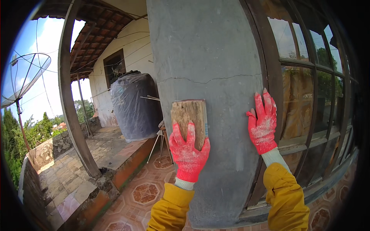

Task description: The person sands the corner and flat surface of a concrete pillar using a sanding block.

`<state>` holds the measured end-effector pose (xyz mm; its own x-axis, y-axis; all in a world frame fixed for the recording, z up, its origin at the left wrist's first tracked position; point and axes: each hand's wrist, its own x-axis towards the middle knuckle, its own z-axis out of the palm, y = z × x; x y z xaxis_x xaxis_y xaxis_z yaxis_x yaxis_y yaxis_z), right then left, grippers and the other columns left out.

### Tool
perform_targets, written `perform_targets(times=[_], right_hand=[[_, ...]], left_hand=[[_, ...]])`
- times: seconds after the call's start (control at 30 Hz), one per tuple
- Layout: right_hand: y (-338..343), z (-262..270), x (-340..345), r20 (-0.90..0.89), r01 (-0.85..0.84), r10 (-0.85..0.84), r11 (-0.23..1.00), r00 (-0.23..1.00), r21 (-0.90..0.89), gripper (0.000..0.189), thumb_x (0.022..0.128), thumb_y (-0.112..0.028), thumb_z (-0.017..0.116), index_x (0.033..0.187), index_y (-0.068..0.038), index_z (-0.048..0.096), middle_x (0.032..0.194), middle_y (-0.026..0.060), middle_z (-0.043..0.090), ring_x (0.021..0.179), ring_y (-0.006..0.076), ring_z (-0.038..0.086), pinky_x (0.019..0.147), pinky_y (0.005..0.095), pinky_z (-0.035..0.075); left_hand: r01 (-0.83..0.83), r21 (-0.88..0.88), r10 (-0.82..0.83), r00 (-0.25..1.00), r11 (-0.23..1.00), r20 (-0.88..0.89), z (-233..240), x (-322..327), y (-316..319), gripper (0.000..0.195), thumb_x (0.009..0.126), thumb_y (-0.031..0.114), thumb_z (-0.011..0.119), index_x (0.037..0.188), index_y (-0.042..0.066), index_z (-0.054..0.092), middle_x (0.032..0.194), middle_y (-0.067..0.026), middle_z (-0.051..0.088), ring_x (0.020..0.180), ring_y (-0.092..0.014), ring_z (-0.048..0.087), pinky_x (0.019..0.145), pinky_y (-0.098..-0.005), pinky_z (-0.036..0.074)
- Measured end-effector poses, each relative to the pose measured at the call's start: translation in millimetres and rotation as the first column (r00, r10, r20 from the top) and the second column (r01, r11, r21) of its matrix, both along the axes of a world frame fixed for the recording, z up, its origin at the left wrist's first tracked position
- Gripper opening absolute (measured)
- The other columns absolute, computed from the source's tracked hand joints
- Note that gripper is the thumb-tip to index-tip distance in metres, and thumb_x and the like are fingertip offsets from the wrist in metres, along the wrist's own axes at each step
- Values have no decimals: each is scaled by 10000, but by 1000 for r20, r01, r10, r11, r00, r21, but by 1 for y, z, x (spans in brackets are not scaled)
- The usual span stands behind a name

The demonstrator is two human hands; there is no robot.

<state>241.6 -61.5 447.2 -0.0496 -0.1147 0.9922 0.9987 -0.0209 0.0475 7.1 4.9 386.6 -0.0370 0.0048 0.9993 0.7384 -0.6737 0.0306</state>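
My left hand [189, 154], in a dusty red glove, grips a worn wooden block [189, 114] flat against a grey plastered wall [208, 46]. A strip of bluish material shows along the block's right edge. Its face against the wall is hidden. To the right, my right hand [263, 124], gloved the same way, rests over the border between the wall and a dark wooden window frame [271, 69]. Nothing is held in it. Bare fingertips poke out of this glove. A thin crack [206, 82] crosses the wall above both hands.
Glass panes [297, 95] fill the right side. On the left are a plastic-wrapped tank [134, 106], a tripod-like stand [162, 141], a leaning-looking post [73, 101] and a raised tiled ledge [130, 161]. Patterned floor tiles [146, 193] lie below. A satellite dish [26, 78] stands outside.
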Motion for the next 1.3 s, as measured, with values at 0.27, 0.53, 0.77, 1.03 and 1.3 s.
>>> perform_targets(times=[0.27,0.53,0.77,1.03,1.3], right_hand=[[-1,-4,2,48,35,-35,999,998,-17,590,786,-52,674,1362,-53,546,1467,170,442,1300,406,433,1085,487,386],[-5,-7,5,97,10,-10,1000,995,0,597,777,-37,675,1360,-58,549,1440,143,467,1297,388,445,1088,481,388],[0,-5,-11,71,-61,63,998,995,-29,603,787,-31,666,1375,-55,537,1442,148,468,1290,395,453,1080,483,394],[-1,-9,-1,31,-42,42,999,999,-8,608,781,-16,673,1373,-64,545,1456,151,454,1296,409,436,1078,472,393],[0,-6,-3,84,-28,28,1000,996,1,633,775,-6,661,1391,-59,525,1455,154,450,1293,393,436,1086,480,383]], left_hand=[[-30,-36,34,995,999,93,46,-24,24,789,758,350,778,1451,164,452,1512,-250,315,1239,-468,432,1002,-556,410],[25,-45,-22,997,999,74,-21,-40,36,874,764,284,801,1514,131,378,1550,-261,273,1369,-468,352,1096,-533,355],[-27,-93,30,999,995,38,-6,-72,30,855,779,276,788,1515,118,381,1575,-239,244,1394,-453,327,1116,-526,326],[-6,-140,21,994,990,112,52,-59,38,838,797,303,784,1519,154,384,1579,-225,258,1406,-424,333,1129,-495,327],[42,-106,-39,999,993,27,-44,-72,40,893,745,247,816,1516,142,380,1571,-253,237,1394,-464,316,1101,-541,342]])
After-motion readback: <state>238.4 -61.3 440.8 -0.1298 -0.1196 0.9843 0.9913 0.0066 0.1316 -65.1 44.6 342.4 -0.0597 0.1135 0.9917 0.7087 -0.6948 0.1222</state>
